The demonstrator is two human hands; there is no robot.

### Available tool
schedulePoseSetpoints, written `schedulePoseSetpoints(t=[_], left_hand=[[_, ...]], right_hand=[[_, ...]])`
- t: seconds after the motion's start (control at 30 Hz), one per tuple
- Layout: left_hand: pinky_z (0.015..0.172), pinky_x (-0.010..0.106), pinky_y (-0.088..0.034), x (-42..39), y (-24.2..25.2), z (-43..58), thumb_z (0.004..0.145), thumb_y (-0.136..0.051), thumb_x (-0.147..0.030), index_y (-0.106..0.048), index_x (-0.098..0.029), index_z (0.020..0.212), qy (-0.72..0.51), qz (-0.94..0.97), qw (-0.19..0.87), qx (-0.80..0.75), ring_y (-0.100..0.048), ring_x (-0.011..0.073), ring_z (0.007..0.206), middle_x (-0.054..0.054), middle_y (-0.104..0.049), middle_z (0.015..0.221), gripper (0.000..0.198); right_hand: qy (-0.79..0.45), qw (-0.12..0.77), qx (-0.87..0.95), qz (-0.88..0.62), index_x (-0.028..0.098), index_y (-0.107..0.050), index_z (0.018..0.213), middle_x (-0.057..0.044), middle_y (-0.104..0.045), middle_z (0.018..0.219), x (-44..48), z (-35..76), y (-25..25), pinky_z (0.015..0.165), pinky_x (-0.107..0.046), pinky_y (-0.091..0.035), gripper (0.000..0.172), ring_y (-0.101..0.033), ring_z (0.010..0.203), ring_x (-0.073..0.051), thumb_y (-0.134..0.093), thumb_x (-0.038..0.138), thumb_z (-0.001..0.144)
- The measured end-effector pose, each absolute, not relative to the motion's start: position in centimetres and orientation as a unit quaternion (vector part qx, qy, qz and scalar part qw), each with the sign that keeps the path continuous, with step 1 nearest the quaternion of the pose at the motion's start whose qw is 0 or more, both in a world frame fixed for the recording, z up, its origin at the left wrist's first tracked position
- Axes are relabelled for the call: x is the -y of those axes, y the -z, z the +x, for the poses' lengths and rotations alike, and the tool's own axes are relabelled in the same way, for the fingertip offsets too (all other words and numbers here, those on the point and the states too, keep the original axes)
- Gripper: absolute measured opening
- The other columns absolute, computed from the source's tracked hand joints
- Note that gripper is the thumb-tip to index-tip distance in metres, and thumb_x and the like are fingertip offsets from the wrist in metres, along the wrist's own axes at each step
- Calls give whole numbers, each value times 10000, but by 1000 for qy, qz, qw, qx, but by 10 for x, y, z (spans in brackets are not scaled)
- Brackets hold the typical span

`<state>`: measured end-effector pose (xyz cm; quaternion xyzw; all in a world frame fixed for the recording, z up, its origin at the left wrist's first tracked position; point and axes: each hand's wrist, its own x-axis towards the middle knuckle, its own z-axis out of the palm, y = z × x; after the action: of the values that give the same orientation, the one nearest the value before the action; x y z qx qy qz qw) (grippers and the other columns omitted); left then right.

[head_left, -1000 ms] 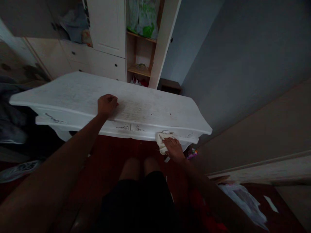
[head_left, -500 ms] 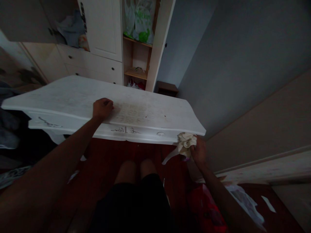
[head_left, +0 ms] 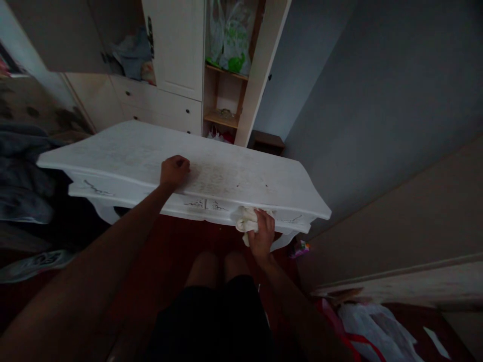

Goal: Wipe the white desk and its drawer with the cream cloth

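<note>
Cream cloth in right hand

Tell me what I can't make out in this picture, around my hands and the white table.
Head view: part of the table front, covered by the cloth and your right hand.
Head view: the palm of your left hand, hidden by its curled fingers; I can't tell whether it holds anything.
Head view: the item on the shelf, too small and dim.
Head view: the grey fabric, cut off by the left edge.
</note>
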<state>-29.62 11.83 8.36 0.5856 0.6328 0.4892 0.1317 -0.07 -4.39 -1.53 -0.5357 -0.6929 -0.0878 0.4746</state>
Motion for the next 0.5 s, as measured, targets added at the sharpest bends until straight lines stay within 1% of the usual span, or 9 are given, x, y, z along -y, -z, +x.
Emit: schedulePoseSetpoints(t=[0.13,0.3,0.4,0.5], left_hand=[[701,295,-524,-122,-77,-298,741,-518,-307,-693,-167,783,-489,594,139,-623,-668,197,676,43,-700,674,228],[712,286,-516,-121,-76,-298,757,-511,-299,-672,-167,783,-498,597,139,-613,-669,189,696,63,-703,699,210],[720,286,-513,-121,-77,-298,761,-514,-296,-665,-167,773,-505,593,137,-612,-660,185,679,54,-695,679,199],[722,288,-512,-121,-78,-298,760,-514,-293,-664,-163,771,-510,590,140,-610,-648,181,661,47,-685,665,199]], right_hand=[[46,429,757,-491,172,-509,1346,-122,-562,1301,29,-53,13,1066,-443,-389,698,-476,1215,-268,-483,41,661],[31,331,810,-483,173,-533,1328,-112,-578,1335,5,-108,17,1075,-425,-362,610,-482,1219,-275,-558,84,726],[34,275,834,-477,192,-540,1323,-102,-573,1358,3,-115,20,1041,-426,-374,580,-473,1226,-283,-616,123,752],[26,234,858,-456,192,-551,1309,-101,-591,1330,6,-108,21,1010,-419,-388,559,-471,1213,-284,-643,143,760]])
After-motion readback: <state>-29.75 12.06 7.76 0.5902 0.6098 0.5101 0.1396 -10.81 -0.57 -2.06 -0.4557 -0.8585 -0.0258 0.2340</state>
